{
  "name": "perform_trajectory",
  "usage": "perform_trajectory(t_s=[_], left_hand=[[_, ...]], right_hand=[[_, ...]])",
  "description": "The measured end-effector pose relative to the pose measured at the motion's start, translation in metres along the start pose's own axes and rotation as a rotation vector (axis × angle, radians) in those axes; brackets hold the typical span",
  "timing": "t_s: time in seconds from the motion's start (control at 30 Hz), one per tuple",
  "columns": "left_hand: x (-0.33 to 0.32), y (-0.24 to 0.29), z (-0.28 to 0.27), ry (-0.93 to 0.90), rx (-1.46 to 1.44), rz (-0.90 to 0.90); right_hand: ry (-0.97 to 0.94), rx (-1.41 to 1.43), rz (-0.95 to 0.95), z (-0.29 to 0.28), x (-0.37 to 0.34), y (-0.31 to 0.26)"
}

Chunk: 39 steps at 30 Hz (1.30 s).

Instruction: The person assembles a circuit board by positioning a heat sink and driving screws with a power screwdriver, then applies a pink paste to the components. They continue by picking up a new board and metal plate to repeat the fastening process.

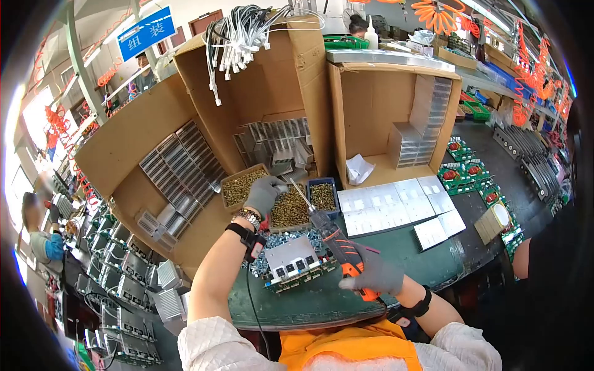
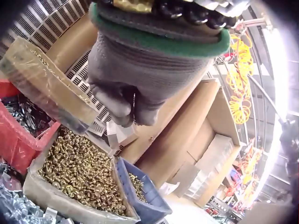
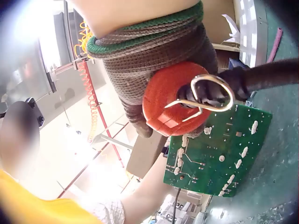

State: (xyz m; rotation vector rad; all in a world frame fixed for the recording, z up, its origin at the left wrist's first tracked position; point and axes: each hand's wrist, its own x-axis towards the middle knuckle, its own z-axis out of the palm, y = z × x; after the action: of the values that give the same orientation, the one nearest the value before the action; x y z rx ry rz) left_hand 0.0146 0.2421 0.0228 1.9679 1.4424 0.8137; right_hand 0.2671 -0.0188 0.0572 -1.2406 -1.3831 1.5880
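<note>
My gloved right hand grips an orange and black electric screwdriver, its bit angled up and away to the left. The tool's orange end carries a metal hanging loop and a black cable. My gloved left hand hovers over bins of brass-coloured screws, fingertips close to the bit tip. In the left wrist view its fingers are curled in; I cannot tell whether they hold a screw. Below the hands, a green circuit board with a metal heat sink lies on small metal parts.
Cardboard boxes with finned heat sinks stand behind the bins. Flat metal plates lie on the green table at right, with more circuit boards beyond. White-plugged cables hang over the middle box. Another person works at far left.
</note>
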Motion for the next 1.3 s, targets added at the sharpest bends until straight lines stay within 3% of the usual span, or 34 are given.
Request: perform_trajectory(t_s=[0.03,0.07,0.17,0.3,0.4,0.7,1.1,1.23,1.3], left_hand=[[0.001,0.003,-0.002,-0.036,-0.22,-0.064],[0.0,0.005,-0.004,-0.042,-0.22,-0.064],[-0.028,0.052,-0.03,-0.144,-0.797,-0.091],[-0.05,0.069,-0.037,-0.215,-1.069,-0.023],[-0.053,0.061,-0.041,-0.286,-1.094,-0.028],[-0.065,0.075,-0.043,-0.202,-0.829,-0.116],[-0.07,0.079,-0.057,-0.27,-0.698,-0.154],[-0.071,0.085,-0.054,-0.238,-0.691,-0.095],[-0.071,0.084,-0.054,-0.217,-0.693,-0.085]], right_hand=[[0.004,0.005,0.003,0.0,-0.001,-0.001],[-0.02,0.009,0.022,0.0,-0.002,-0.006],[-0.053,0.007,0.05,-0.003,-0.007,-0.016],[-0.093,0.036,0.091,-0.005,-0.006,-0.018],[-0.081,-0.023,0.108,-0.005,-0.006,-0.015],[-0.072,-0.003,0.107,-0.002,-0.009,-0.017],[-0.091,-0.039,0.073,-0.006,-0.007,-0.015],[-0.104,-0.059,0.163,-0.006,-0.005,-0.017],[-0.02,-0.059,0.197,-0.004,-0.006,-0.017]])
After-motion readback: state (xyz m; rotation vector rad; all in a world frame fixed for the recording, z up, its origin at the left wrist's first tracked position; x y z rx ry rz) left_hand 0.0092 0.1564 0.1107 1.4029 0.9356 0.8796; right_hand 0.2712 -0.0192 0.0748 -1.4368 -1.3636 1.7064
